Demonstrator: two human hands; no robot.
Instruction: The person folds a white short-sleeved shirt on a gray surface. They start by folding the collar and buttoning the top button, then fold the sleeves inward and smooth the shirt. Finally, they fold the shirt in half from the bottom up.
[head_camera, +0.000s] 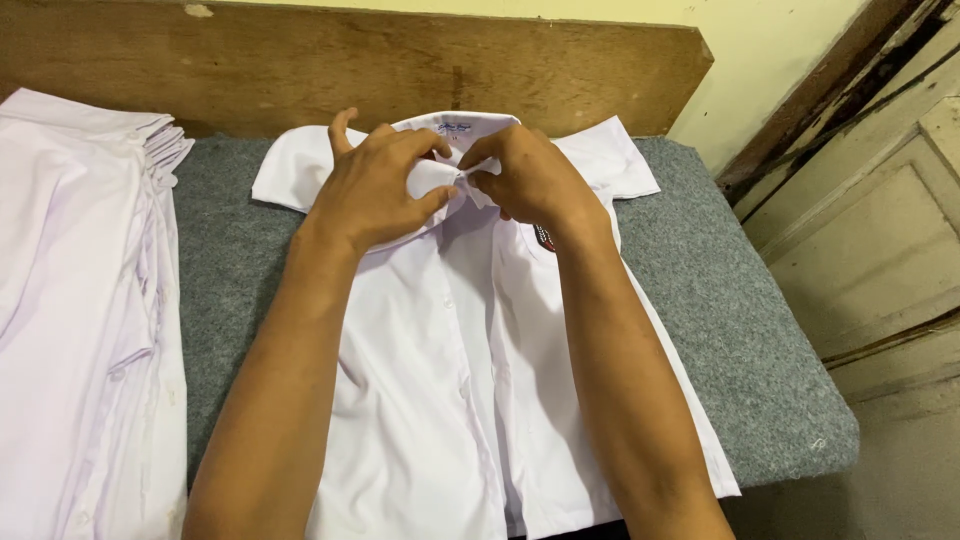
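1. Left hand (375, 185) sits at the neck of the white shirt (440, 400), fingers curled, thumb and fingertips pinching the left collar (432, 178) flap
2. Right hand (530, 180) is right beside it, knuckles up, fingers closed on the other collar point; the two hands meet at the top of the button strip
3. The shirt lies face up and flat on the grey felt pad (720, 300), collar away from the person, short sleeves spread to both sides, hem at the near edge
4. A small dark badge (545, 238) peeks out on the chest, just under the right wrist
5. Off to the left, a stack of shirts (80, 300) in the same white rests on the pad
6. Behind it all, a wooden board (350, 65) stands against the yellow wall (760, 50)
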